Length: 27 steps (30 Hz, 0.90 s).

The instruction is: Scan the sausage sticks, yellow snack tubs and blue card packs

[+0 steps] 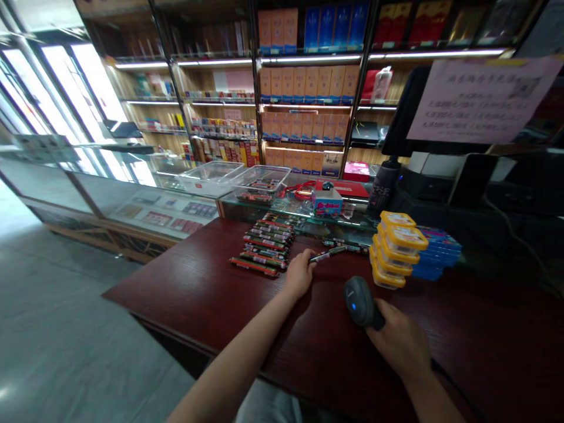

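My left hand [299,274] rests on the dark red wooden counter [198,294], its fingers closed on the end of a thin dark stick-shaped packet [326,254] that points right. A row of several similar red and green stick packets [265,244] lies just left of that hand. My right hand [399,343] grips a black handheld barcode scanner [360,302] with a blue light on top, held low over the counter and aimed forward.
A stack of yellow-lidded tubs [396,247] stands beside blue packs [436,252] right of the scanner. Behind them are a glass display case [158,205], clear plastic trays [259,179], a small colourful box [326,201], a dark bottle [382,187], a monitor back with a paper notice [480,100], and shelves of cartons [304,82].
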Available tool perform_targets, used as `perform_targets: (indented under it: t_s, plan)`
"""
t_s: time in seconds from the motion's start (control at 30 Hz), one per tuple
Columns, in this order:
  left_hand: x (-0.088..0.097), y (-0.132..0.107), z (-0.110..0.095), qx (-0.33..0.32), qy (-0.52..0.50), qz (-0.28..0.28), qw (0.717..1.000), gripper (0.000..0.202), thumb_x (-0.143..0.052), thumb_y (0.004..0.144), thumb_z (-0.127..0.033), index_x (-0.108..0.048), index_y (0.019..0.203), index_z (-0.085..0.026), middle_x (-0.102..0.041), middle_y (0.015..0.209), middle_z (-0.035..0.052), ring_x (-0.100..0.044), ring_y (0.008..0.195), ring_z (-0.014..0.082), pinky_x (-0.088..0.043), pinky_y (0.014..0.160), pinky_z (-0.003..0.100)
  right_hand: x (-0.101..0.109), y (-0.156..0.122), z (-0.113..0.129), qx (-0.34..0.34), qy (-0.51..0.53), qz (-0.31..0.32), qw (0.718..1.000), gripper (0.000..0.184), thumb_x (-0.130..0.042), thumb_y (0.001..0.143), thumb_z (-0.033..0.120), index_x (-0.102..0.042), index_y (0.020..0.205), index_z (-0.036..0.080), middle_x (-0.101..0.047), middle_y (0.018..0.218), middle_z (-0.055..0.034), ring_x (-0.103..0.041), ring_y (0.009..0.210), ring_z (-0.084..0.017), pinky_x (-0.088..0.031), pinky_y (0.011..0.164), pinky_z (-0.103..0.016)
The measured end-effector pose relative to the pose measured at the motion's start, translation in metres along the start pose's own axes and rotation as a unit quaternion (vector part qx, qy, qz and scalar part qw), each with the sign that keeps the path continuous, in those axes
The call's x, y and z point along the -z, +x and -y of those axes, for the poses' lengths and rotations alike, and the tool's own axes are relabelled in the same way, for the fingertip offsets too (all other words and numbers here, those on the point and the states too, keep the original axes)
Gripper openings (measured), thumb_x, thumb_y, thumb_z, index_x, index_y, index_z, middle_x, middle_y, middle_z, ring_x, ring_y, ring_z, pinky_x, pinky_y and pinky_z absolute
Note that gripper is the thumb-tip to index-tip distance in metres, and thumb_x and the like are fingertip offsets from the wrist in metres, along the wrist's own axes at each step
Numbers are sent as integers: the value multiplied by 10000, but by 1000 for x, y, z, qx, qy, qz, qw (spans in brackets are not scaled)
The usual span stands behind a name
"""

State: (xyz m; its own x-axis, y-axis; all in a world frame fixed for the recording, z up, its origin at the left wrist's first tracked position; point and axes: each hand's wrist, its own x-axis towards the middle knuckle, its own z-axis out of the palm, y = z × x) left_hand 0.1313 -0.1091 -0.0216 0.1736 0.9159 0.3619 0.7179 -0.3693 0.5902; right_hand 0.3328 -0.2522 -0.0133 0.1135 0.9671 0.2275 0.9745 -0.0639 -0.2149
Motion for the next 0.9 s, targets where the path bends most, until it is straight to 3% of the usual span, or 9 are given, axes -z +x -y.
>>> perform_targets:
  t_s: [0.1, 0.2, 0.37, 0.47, 0.63, 0.9]
  plan:
    - [21, 9, 6, -13, 2, -18, 1000, 201, -528, 844, -159, -589, 1024, -225, -623, 977, 35, -564, 961, 181, -431, 876, 308, 1, -3, -3, 7, 11, 11, 1000, 221, -467, 834, 296, -595, 1000, 226, -701, 963, -39, -659, 826, -227, -394, 657, -308]
    - [56, 11, 22, -42, 25, -27, 998, 217, -530, 835, -170, -611, 1028, -227, -606, 1006, 48, -535, 1006, 198, -412, 921, 344, 1, -5, -4, 8, 13, 2, 1000, 215, -457, 842, 323, -595, 982, 234, -703, 939, -36, -664, 810, -221, -395, 643, -301]
    - [121, -10, 74, -43, 89, -43, 994, 238, -524, 824, -200, -632, 1032, -242, -580, 1065, 43, -492, 1051, 211, -357, 980, 393, -2, -6, -2, 3, -6, -6, 1000, 237, -453, 834, 313, -593, 1005, 226, -702, 950, -46, -663, 807, -219, -400, 647, -304]
    - [144, -32, 105, -13, 122, -28, 992, 247, -522, 821, -225, -638, 1036, -257, -554, 1066, 39, -471, 1059, 214, -343, 997, 403, -2, -6, -1, -9, -8, -2, 1000, 240, -444, 839, 315, -597, 1007, 236, -707, 945, -43, -666, 794, -217, -396, 632, -303]
    - [151, -61, 124, -2, 160, -2, 987, 244, -527, 808, -236, -634, 1021, -284, -526, 1088, 31, -446, 1073, 221, -349, 995, 405, -1, -7, -4, 12, -2, 8, 1000, 244, -457, 841, 340, -605, 1008, 241, -713, 937, -41, -672, 777, -222, -395, 611, -301]
    - [133, -63, 128, 61, 221, -99, 968, 261, -554, 828, -299, -565, 1079, -228, -492, 1070, 70, -421, 1086, 255, -341, 1010, 438, -4, -10, -2, 8, -26, -10, 1000, 224, -479, 840, 314, -614, 1007, 250, -713, 952, -30, -675, 773, -225, -396, 604, -307]
